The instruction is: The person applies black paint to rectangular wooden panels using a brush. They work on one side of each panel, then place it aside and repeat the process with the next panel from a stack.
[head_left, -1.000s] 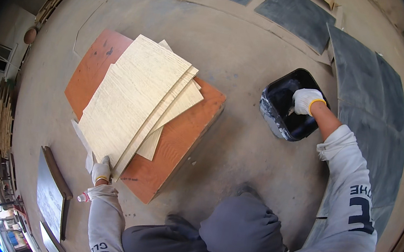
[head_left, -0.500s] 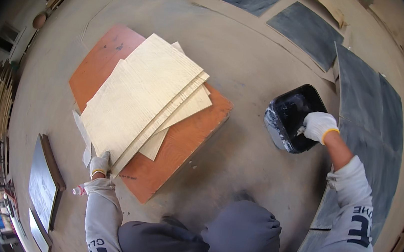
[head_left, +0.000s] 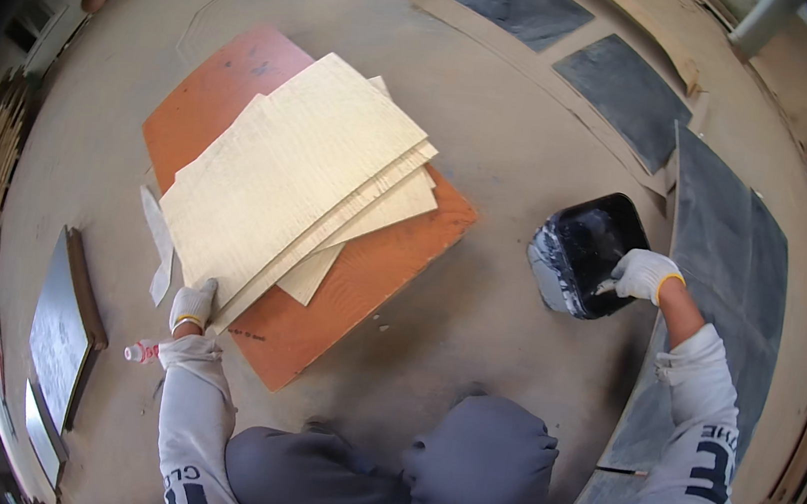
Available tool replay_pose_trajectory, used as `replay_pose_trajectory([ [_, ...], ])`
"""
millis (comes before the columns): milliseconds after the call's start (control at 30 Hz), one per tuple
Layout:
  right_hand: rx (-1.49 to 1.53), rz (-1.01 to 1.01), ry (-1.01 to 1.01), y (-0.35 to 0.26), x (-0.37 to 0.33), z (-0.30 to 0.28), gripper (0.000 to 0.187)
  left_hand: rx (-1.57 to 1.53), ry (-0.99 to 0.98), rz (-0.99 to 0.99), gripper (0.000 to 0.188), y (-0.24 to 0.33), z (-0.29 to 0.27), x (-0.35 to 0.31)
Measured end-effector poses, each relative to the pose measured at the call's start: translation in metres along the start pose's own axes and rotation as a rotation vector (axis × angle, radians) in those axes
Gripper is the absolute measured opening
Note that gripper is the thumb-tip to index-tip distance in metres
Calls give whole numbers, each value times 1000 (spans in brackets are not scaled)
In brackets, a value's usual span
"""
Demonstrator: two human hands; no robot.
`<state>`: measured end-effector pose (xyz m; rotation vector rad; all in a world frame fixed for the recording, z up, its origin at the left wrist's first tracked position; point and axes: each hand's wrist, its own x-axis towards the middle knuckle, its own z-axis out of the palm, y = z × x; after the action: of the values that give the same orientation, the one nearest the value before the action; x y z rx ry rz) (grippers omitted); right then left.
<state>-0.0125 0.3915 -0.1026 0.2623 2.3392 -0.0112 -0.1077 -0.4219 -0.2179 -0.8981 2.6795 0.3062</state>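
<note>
My left hand [head_left: 192, 305], in a white knit glove, is at the near left corner of a fanned stack of pale wood sheets [head_left: 300, 154], its thumb along the edge. The stack lies askew on an orange-brown board [head_left: 358, 292] on the floor. My right hand [head_left: 647, 275], gloved too, reaches over the near right rim of a black bucket [head_left: 588, 224] smeared with whitish paste. Its fingers are closed, and a small pale tip shows below them. What they hold is mostly hidden by the glove.
Dark grey panels [head_left: 728, 232] lie along the right, with more dark sheets [head_left: 624, 93] at the far side. A dark panel [head_left: 64, 326] stands at the left. Near my left wrist is a small bottle with a red part [head_left: 141, 352], beside a pale strip [head_left: 155, 242].
The whole view has shifted slightly, with the bucket and right-hand panels lower in the picture. My hands stay at the stack's corner and the bucket, with little visible movement relative to them.
</note>
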Motion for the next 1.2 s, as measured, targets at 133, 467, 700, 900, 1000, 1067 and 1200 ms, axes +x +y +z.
replay_pose_trajectory([
  [133, 312, 5, 228, 47, -18, 16, 45, -81, -35, 38, 78, 26, 20, -30],
  [467, 1438, -33, 11, 66, -83, 46, 48, -248, 79, 22, 109, 13, 56, -71],
  [700, 1658, -15, 32, 54, -68, 88, 46, -383, 5, -57, 102, 33, 52, -121],
  [900, 1774, 76, 73, 17, -67, 91, 42, -623, 130, 56, 87, 9, 68, -116],
  [1000, 1693, 97, 141, 2, -68, 92, 46, -740, 32, 73, 87, -4, 78, -107],
  [1067, 1811, 14, 209, -4, -69, 93, 48, -778, 45, 93, 86, -10, 85, -107],
  [1200, 1717, 67, 221, -4, -67, 100, 52, -845, 37, 69, 84, -3, 74, -128],
])
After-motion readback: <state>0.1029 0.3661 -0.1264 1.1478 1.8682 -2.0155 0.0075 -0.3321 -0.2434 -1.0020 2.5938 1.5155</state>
